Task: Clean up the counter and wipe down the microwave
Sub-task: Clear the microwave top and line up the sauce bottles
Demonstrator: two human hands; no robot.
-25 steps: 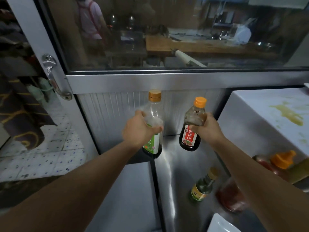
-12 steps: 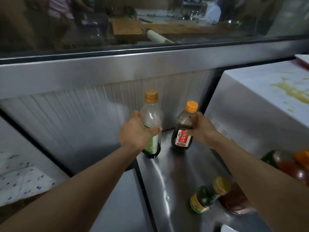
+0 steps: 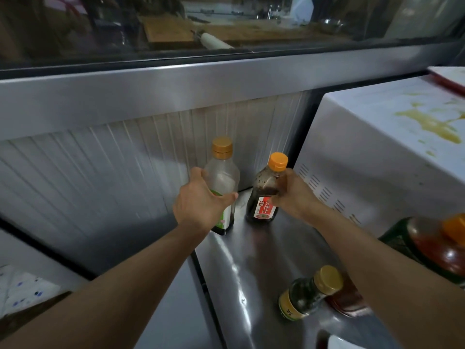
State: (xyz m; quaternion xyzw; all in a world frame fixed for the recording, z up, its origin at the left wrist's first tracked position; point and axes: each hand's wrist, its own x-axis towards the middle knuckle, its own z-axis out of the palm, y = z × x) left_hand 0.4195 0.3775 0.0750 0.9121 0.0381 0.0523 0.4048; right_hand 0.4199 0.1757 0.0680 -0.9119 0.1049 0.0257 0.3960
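Near right, a small green bottle [image 3: 305,295] and a large red bottle [image 3: 437,245] remain on the steel counter [image 3: 251,273]; farther, left hand [image 3: 201,202] grips the clear bottle [image 3: 222,182], right hand [image 3: 293,195] grips the dark sauce bottle [image 3: 266,195], red label characters unclear; both stand at the back wall; microwave [image 3: 377,137] top, far right, stained yellow, wiping not begun.

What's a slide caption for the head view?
Left hand and right hand each grip a sauce bottle beside the stained microwave.
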